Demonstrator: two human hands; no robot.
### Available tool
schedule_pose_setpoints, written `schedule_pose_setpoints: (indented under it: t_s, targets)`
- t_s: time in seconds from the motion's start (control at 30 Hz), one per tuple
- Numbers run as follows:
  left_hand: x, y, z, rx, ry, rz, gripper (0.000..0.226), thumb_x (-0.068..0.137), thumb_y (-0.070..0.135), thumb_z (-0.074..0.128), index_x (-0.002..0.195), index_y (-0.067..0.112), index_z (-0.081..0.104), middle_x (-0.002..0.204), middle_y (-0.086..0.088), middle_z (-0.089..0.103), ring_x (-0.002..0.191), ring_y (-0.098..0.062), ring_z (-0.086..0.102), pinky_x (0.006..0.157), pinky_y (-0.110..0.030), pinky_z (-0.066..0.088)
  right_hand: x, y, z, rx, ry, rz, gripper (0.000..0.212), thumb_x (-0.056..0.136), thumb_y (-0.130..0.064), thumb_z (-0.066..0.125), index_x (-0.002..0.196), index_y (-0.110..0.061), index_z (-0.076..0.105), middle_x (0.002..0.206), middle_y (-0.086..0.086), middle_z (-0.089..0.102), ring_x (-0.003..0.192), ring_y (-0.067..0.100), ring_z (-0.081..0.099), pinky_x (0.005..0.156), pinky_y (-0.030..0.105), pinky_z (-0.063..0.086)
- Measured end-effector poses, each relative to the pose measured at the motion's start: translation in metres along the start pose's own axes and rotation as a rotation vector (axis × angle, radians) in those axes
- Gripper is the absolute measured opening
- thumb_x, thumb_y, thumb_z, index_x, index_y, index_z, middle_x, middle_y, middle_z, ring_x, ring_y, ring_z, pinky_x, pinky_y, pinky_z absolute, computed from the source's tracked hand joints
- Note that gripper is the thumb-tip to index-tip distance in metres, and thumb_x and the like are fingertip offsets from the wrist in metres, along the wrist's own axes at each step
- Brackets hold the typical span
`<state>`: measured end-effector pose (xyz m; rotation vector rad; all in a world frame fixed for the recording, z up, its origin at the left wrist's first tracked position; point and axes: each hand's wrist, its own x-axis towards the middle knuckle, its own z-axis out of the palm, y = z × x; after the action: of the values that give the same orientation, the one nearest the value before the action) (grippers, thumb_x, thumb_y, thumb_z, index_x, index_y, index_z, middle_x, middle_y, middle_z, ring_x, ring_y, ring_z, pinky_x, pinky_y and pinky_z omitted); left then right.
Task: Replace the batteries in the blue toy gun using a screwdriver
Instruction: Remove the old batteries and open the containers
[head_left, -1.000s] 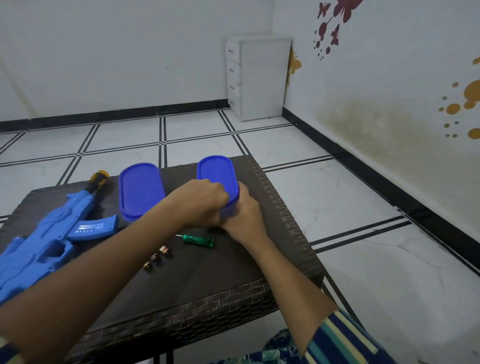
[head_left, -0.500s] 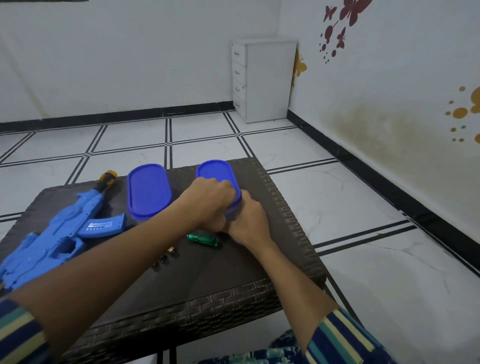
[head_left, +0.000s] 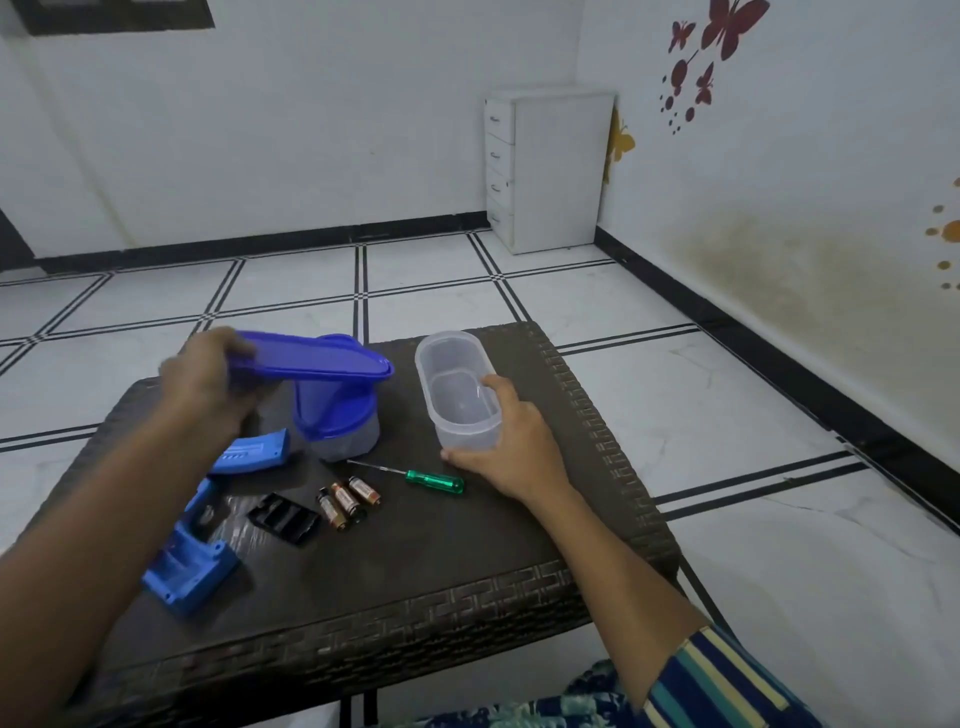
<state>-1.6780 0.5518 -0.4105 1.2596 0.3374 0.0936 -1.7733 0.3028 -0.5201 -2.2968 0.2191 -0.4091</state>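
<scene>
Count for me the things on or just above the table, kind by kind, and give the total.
Batteries: 3
Plastic containers: 2 (open container, lidded container)
Loose blue lid, held above the table: 1
Green screwdriver: 1
Blue toy gun, partly hidden by an arm: 1
Black ribbed part: 1
Total: 9

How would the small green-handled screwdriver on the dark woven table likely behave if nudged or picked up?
The small green-handled screwdriver lies flat on the dark woven table. Its rounded handle suggests it could roll if pushed sideways. Given its small size and thin metal shaft, it is probably light and stiff to lift.
</scene>
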Motion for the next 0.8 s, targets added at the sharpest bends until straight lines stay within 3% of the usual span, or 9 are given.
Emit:
schedule_pose_setpoints:
  t_s: [0.07,0.13,0.23,0.37,0.47,0.53,0.63,0.7,0.8]
  targets:
    - [0.006,-0.014,-0.026,-0.095,-0.055,-0.108,0.025,0.061,-0.003,0.046,0.084,0.007,0.050,0.091,-0.012,0.057,0.090,-0.029,0.060,0.059,-0.030,0.060,0.001,0.002,0.001,0.003,0.006,-0.002,0.093,0.057,-0.054,0.084,0.134,-0.045,0.033,0.118,0.006,0.058,0.106,0.023,0.058,0.087,0.035,0.052]
    - [0.004,-0.027,-0.039,-0.051,-0.025,-0.157,0.021,0.071,-0.005,0.048,0.089,0.004,0.052,0.092,-0.015,0.057,0.082,-0.027,0.060,0.049,-0.024,0.057,0.001,0.002,0.001,0.010,0.008,-0.003,0.094,0.057,-0.054,0.085,0.135,-0.044,0.034,0.117,0.004,0.055,0.107,0.021,0.057,0.089,0.033,0.050]
    - [-0.001,-0.041,-0.048,0.185,0.008,-0.171,0.011,0.083,0.002,0.061,0.092,0.003,0.056,0.090,-0.016,0.060,0.076,-0.028,0.063,0.059,-0.030,0.058,0.000,0.001,0.000,0.014,0.022,-0.028,0.095,0.058,-0.050,0.088,0.138,-0.039,0.038,0.120,-0.005,0.047,0.116,0.015,0.046,0.096,0.030,0.044]
    - [-0.005,-0.042,-0.051,0.462,-0.014,-0.131,0.032,0.079,0.022,0.072,0.100,-0.001,0.064,0.080,-0.017,0.066,0.055,-0.025,0.067,0.057,-0.031,0.060,-0.001,0.000,0.001,-0.025,0.066,-0.058,0.096,0.059,-0.053,0.086,0.141,-0.031,0.040,0.146,-0.003,0.041,0.136,0.016,0.026,0.111,0.037,0.034]
    - [-0.020,-0.037,-0.056,0.794,0.038,0.040,0.043,0.080,0.048,0.065,0.090,0.006,0.059,0.079,-0.018,0.067,0.057,-0.029,0.069,0.061,-0.039,0.055,-0.006,-0.006,-0.002,-0.099,0.040,-0.009,0.101,0.062,-0.067,0.077,0.145,-0.032,0.031,0.160,0.000,0.016,0.145,0.020,0.007,0.115,0.044,0.024]
    - [-0.035,-0.034,-0.060,1.010,0.128,0.349,0.044,0.085,0.052,0.056,0.098,0.010,0.057,0.088,-0.015,0.065,0.074,-0.032,0.067,0.068,-0.040,0.050,-0.012,-0.019,-0.005,-0.214,0.060,0.013,0.100,0.068,-0.075,0.065,0.148,-0.030,0.025,0.162,0.001,0.005,0.146,0.025,0.003,0.114,0.051,0.023]
    - [-0.064,-0.033,-0.065,1.111,0.055,0.772,0.027,0.088,0.031,0.060,0.102,0.008,0.062,0.089,-0.008,0.063,0.084,-0.029,0.058,0.072,-0.031,0.036,-0.027,-0.052,-0.004,-0.373,0.282,-0.065,0.070,0.083,-0.058,0.062,0.140,-0.023,0.041,0.152,0.008,0.029,0.135,0.029,0.028,0.099,0.048,0.039]
    - [-0.077,-0.045,-0.066,1.137,-0.103,0.839,0.012,0.082,0.020,0.065,0.088,0.010,0.067,0.083,-0.005,0.064,0.080,-0.025,0.058,0.070,-0.029,0.036,-0.038,-0.075,0.004,-0.272,0.348,-0.223,0.033,0.086,-0.033,0.067,0.114,-0.016,0.061,0.120,0.006,0.055,0.108,0.023,0.050,0.081,0.036,0.045]
    - [-0.080,-0.064,-0.072,1.266,-0.522,0.822,0.017,0.078,0.019,0.061,0.091,0.013,0.071,0.090,-0.003,0.065,0.087,-0.023,0.061,0.073,-0.023,0.038,-0.050,-0.097,0.023,-0.080,0.042,-0.210,0.008,0.088,-0.018,0.065,0.091,-0.011,0.068,0.091,0.003,0.063,0.081,0.015,0.058,0.070,0.025,0.050]
